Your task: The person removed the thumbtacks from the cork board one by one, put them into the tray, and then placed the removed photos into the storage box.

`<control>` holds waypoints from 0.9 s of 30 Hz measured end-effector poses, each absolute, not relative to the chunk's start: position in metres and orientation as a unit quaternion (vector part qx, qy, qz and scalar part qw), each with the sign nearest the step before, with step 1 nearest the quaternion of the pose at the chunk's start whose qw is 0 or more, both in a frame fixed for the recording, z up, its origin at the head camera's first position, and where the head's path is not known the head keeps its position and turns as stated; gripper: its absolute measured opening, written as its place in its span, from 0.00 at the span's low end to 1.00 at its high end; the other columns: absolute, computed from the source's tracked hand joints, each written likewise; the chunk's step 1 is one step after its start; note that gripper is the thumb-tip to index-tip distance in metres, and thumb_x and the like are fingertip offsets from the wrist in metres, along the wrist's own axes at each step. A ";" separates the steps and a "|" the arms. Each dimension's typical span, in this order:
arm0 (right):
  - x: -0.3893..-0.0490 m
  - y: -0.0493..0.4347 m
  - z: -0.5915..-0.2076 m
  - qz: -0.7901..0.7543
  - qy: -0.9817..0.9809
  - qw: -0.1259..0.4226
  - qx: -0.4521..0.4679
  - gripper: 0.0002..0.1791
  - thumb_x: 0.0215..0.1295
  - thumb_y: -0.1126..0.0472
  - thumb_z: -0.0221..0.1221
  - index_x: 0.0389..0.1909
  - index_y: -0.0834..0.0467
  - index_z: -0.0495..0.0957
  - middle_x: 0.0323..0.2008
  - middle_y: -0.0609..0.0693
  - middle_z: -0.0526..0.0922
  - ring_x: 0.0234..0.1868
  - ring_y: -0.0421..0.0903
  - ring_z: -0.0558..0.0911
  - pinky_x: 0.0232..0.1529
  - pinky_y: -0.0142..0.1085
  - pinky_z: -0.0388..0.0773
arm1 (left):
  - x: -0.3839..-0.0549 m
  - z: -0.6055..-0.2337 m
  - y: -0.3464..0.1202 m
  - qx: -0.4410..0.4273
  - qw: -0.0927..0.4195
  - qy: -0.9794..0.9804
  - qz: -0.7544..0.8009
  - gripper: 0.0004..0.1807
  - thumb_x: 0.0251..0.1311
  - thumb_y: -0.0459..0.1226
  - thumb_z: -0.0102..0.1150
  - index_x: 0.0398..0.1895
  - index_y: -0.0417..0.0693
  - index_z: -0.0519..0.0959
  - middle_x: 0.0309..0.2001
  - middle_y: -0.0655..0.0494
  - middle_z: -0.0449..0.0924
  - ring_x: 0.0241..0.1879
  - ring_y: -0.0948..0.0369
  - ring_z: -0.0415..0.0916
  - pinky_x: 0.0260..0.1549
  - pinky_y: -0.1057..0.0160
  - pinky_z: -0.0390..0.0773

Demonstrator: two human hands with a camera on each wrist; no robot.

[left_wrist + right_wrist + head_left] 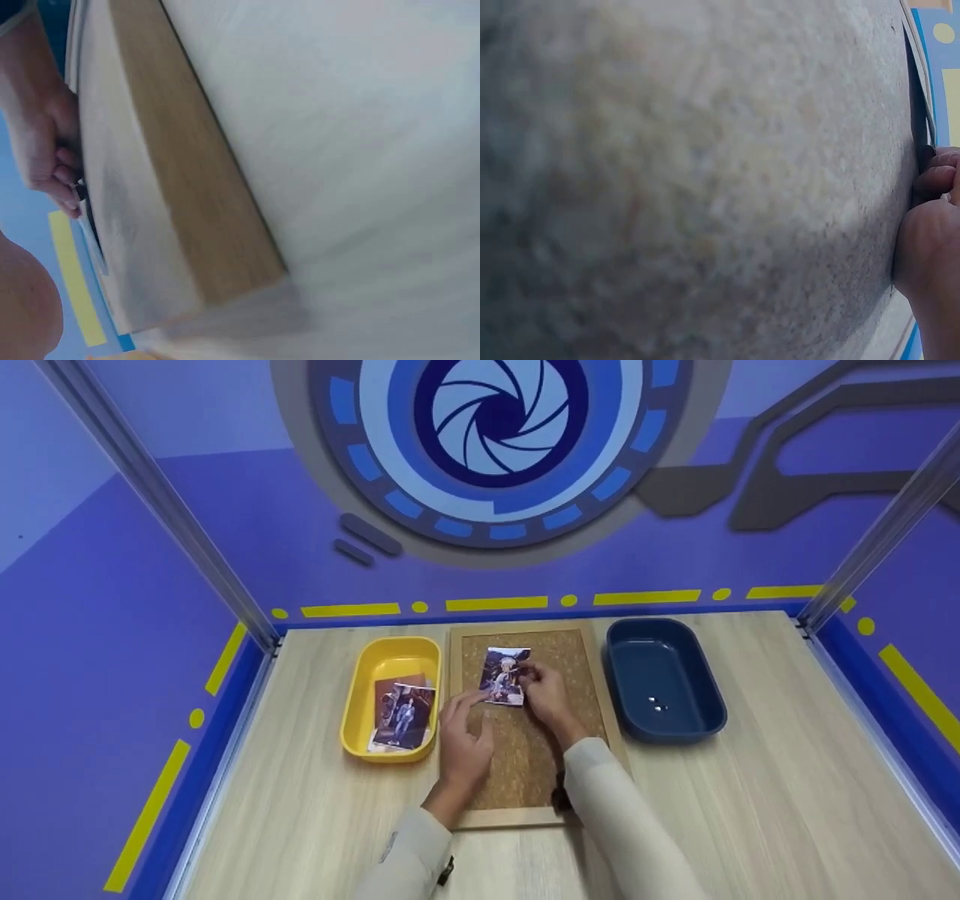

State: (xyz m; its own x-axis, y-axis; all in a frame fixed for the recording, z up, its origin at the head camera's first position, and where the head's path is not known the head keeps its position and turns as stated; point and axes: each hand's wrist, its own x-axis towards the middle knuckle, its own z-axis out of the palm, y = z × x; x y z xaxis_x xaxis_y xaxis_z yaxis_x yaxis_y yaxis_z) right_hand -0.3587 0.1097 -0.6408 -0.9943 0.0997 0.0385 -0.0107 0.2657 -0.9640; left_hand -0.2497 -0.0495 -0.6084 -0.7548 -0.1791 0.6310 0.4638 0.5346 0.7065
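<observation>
A small printed photo (504,675) of a figure in light clothes lies over the upper part of the cork board (517,765), turned slightly. At its right edge my right hand (551,694) pinches it between thumb and fingertips. Whether a pin sits in those fingers cannot be told. My left hand (463,735) touches the photo's lower left corner with outstretched fingertips, its thumb apart. In the left wrist view the right hand (49,142) is at the photo's edge, above the board's wooden frame (195,172). The right wrist view shows mostly blurred cork (705,172).
Left of the board stands a yellow tray (351,712) with several photos (406,716) in it. A dark blue tray (664,667) at the right holds a few small shiny pieces (658,705). A blue patterned wall (510,577) rises behind the wooden table (787,780).
</observation>
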 end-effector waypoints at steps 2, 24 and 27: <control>-0.359 0.110 -0.640 0.612 -0.789 0.047 -0.026 0.16 0.62 0.74 0.58 0.50 0.64 0.83 0.28 0.50 0.76 0.31 0.42 0.73 0.32 0.30 0.70 | -0.246 -0.603 -0.056 -0.091 0.365 -0.789 -0.486 0.19 0.52 0.25 0.65 0.46 0.51 0.84 0.48 0.56 0.83 0.53 0.58 0.77 0.60 0.61 0.71; -0.357 0.108 -0.643 0.605 -0.794 0.046 -0.034 0.15 0.60 0.73 0.59 0.47 0.65 0.84 0.28 0.48 0.75 0.32 0.42 0.73 0.33 0.30 0.70 | -0.235 -0.613 -0.178 0.113 0.340 -0.848 -0.391 0.32 0.53 0.40 0.69 0.64 0.47 0.73 0.72 0.44 0.63 0.74 0.46 0.53 0.71 0.39 0.46; -0.357 0.109 -0.642 0.603 -0.795 0.051 -0.034 0.15 0.60 0.74 0.59 0.47 0.66 0.83 0.27 0.47 0.75 0.31 0.42 0.73 0.32 0.29 0.69 | -0.237 -0.613 -0.185 0.154 0.329 -0.846 -0.391 0.30 0.58 0.44 0.66 0.64 0.48 0.73 0.73 0.47 0.62 0.76 0.48 0.51 0.73 0.41 0.42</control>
